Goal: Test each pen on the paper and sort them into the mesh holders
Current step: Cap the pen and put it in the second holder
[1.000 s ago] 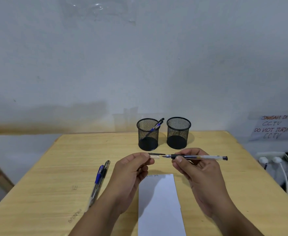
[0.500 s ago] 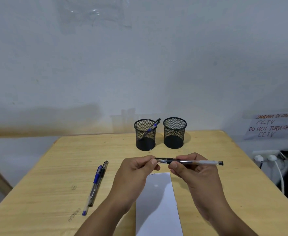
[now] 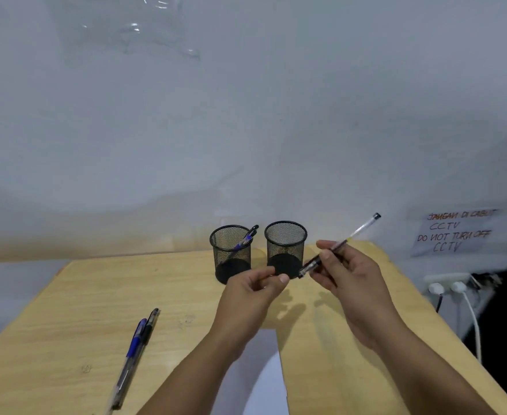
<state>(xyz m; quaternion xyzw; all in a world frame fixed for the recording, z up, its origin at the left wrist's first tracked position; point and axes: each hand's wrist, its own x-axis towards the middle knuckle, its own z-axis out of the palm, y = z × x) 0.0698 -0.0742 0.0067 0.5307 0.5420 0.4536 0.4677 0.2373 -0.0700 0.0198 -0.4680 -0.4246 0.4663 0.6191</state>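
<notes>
1. Our right hand [image 3: 355, 283] has its fingers curled shut around the clear pen [image 3: 340, 245]. The pen's tip end pokes out just past our fingertips, down toward our left hand [image 3: 253, 292], and the back end sticks up behind our knuckles.
2. Our left fingers are pinched together. We cannot tell if they hold the cap.
3. If our grip gets loose, the pen could slip and roll off the table [image 3: 66, 310].
4. The empty mesh holder [image 3: 285, 250] stands just beyond our fingertips, so we might bump it over.
5. The paper [image 3: 261, 375] lies under our wrists and could slide when we write.
</notes>
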